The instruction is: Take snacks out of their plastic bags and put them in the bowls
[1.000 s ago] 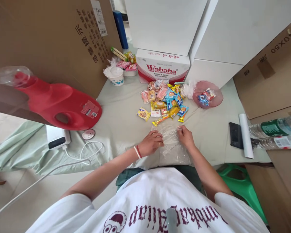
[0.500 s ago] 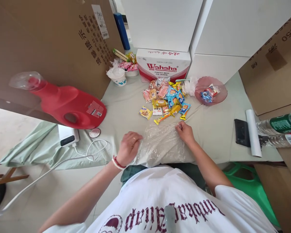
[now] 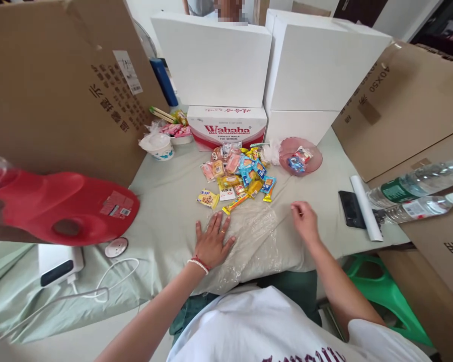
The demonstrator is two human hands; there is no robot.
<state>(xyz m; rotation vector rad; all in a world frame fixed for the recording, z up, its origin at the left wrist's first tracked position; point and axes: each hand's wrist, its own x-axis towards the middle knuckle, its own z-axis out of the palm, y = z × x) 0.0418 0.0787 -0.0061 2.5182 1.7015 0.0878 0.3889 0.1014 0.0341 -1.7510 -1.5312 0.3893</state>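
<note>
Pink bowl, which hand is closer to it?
Right. The right hand is on the person's side of the pink bowl, apart from it. The left hand is farther off, to the bowl's left and also on the person's side.

I log: spread left hand, clear plastic, lower centre; curled right hand, right of centre; packets, centre; red jug, left
</note>
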